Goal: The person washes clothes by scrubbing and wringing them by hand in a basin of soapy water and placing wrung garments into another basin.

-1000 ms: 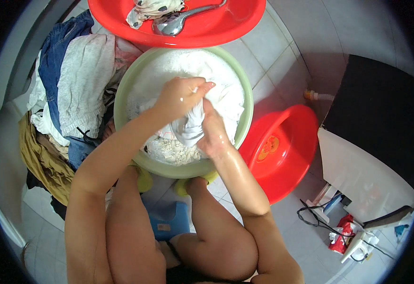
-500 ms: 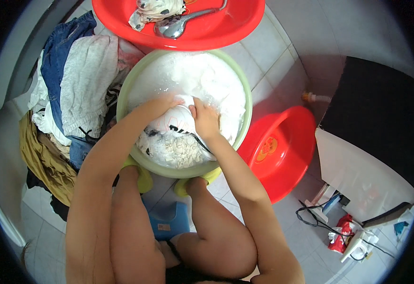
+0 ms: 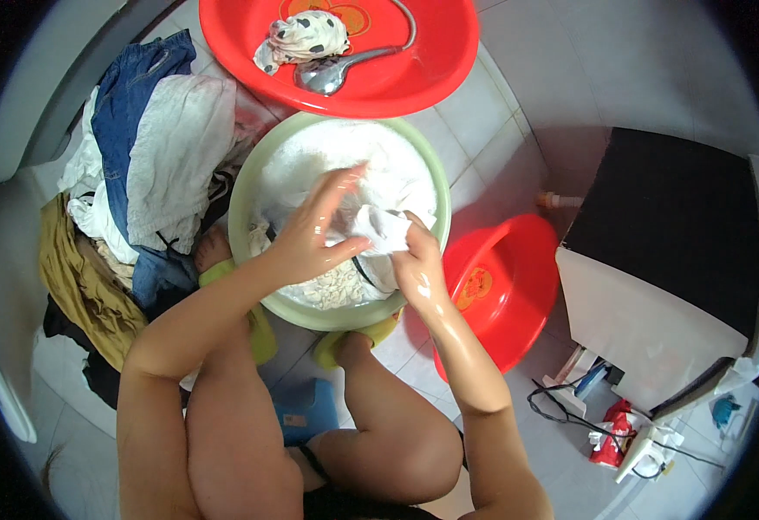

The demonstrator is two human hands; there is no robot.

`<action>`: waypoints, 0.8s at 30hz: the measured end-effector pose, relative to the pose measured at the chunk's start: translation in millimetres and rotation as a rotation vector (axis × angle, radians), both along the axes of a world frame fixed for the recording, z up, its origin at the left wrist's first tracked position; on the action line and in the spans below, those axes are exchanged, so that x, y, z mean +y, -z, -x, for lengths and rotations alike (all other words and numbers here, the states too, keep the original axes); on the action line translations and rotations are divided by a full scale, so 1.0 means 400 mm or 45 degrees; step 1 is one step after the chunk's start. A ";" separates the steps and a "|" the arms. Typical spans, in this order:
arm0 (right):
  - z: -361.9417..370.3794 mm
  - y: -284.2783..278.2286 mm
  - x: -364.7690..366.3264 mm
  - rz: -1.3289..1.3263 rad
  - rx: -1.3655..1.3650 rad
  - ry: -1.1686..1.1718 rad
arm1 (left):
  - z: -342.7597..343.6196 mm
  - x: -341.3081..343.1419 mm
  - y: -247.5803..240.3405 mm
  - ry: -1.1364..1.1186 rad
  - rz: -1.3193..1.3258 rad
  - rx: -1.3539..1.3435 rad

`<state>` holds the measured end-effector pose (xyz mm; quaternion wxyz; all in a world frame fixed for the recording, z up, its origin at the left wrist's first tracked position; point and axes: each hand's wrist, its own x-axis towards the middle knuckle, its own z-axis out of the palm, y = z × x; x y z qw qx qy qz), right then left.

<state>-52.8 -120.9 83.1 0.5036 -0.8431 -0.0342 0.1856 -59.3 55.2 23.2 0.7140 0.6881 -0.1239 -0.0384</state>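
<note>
A pale green round basin [image 3: 442, 186] stands before me, full of suds and wet white clothes [image 3: 332, 290]. Over it, my right hand [image 3: 418, 256] grips a bunched part of a wet white garment [image 3: 382, 229], its fingers closed round the cloth. My left hand [image 3: 314, 238] is wet and open, fingers spread apart, just left of that bunch; its thumb is close to the cloth, and I cannot tell if it touches. A black strip shows on the clothes below the hands. How far the held garment reaches down into the basin is hidden.
Beyond the basin, a red tub [image 3: 345, 102] holds a shower head [image 3: 323, 76] and a spotted cloth [image 3: 306, 39]. Piled clothes [image 3: 175, 165] lie at left. To the right are another red basin [image 3: 518, 303], a black-topped white cabinet [image 3: 665, 225] and cables [image 3: 561, 414]. A blue stool [image 3: 310, 407] is beneath me.
My left hand has let go of the white cloth and opened, lifted above the basin. My right hand has moved slightly right and down, raising a bunched part of the garment. The view has shifted.
</note>
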 end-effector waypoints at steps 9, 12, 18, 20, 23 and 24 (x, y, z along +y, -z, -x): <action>0.114 -0.293 -0.023 -1.326 0.167 0.537 | 0.034 -0.048 0.221 0.031 -0.642 0.060; 0.109 -0.266 -0.058 -1.290 0.021 0.601 | 0.033 -0.054 0.264 0.120 0.615 0.905; 0.070 -0.042 -0.073 -0.529 0.444 0.780 | 0.030 -0.008 0.101 0.070 -0.019 0.435; 0.073 0.038 -0.077 -0.544 0.694 0.788 | 0.032 -0.024 -0.031 0.072 -0.107 0.240; 0.060 0.080 -0.021 -1.143 1.219 0.769 | 0.063 -0.042 -0.102 0.157 -0.203 -0.068; 0.057 0.086 -0.031 -1.326 1.380 0.751 | 0.076 -0.057 -0.117 0.237 -0.158 -0.124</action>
